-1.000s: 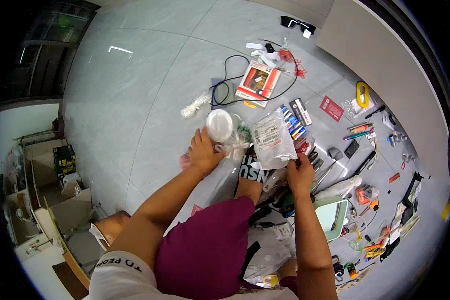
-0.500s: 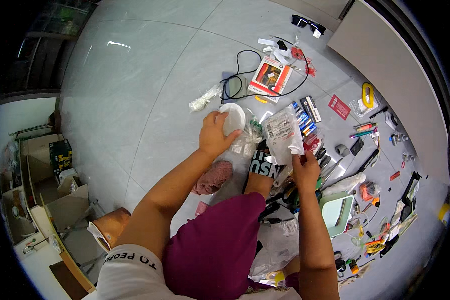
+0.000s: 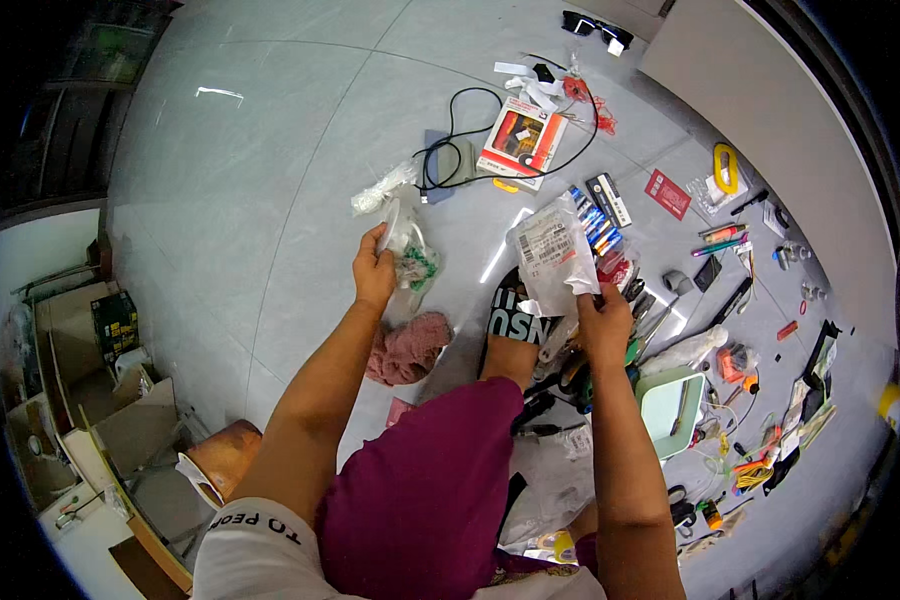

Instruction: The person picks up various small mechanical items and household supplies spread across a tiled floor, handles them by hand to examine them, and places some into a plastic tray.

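Observation:
My left hand (image 3: 374, 268) is closed on a clear plastic bag (image 3: 416, 268) with small green and whitish pieces showing inside. A round white piece, tilted on edge, is by my fingertips; I cannot tell whether it is inside the bag. My right hand (image 3: 604, 322) pinches the lower right corner of a translucent packet (image 3: 550, 256) with a printed white label. That packet is held above the floor near my foot in a black slide sandal (image 3: 515, 318). Just below the left hand's bag lies a crumpled dusty-pink cloth (image 3: 410, 348).
Ahead are a red-and-white box (image 3: 522, 142), a black cable (image 3: 454, 120) and a white bundle (image 3: 383, 190). Batteries (image 3: 598, 222), tools and a pale green tray (image 3: 670, 410) cover the right side. Sunglasses (image 3: 596, 30) lie far off; cardboard boxes (image 3: 130, 430) stand left.
My left hand has lifted the clear bag and the round white piece off the floor and moved left. My right hand still holds the packet. The whole view has shifted slightly.

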The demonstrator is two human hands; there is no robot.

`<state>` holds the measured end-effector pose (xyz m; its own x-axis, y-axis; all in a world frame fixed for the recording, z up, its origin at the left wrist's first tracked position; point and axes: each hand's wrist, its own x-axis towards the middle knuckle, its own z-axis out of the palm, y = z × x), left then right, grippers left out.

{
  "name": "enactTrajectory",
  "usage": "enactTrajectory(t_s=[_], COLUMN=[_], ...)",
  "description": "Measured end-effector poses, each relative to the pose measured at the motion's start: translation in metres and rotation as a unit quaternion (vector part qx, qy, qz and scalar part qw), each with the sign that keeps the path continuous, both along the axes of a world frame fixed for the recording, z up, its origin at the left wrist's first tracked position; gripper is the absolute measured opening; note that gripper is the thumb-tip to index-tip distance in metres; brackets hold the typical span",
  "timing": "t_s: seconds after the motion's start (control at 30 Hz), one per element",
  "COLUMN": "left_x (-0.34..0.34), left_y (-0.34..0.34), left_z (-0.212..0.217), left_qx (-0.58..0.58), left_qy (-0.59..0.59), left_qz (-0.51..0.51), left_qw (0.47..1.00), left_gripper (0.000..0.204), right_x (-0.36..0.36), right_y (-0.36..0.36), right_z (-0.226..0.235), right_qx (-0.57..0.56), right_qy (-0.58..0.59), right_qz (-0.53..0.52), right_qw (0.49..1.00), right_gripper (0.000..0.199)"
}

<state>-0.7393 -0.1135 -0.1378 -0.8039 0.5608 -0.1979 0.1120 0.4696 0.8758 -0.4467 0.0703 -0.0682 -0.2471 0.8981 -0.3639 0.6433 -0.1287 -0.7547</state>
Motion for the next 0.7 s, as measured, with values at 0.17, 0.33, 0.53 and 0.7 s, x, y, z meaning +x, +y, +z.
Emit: enactTrajectory(t_s=[0.17,0.33,0.53,0.7], left_x=[0.012,0.014,0.05,0.076], left_y=[0.022,0.043,0.086,0.11], left_z=[0.026,0.058,0.104,0.128], left_qx=[0.14,0.221,0.285,0.27], left_qy=[-0.223,-0.45,-0.609,-0.65], left_qz=[0.16,0.21,0.152,0.128], left_qw=[0.951,0.84,0.725,0.698], left_gripper=[0.028,0.027,0.041,0.043], right_x=[0.008,0.014,0.006,-0.018], right_y=[-0.002,-0.002,-0.006,-0.008], right_z=[-0.015,-0.025,0.0,0.085], right_qx=[-0.042,-0.064,0.095,0.28], right_qy=[0.012,0.048,0.074,0.157], right_qz=[-0.027,-0.051,-0.063,0.202], right_qw=[0.999,0.995,0.991,0.925], right_gripper=[0.024,0.022,0.039,0.067])
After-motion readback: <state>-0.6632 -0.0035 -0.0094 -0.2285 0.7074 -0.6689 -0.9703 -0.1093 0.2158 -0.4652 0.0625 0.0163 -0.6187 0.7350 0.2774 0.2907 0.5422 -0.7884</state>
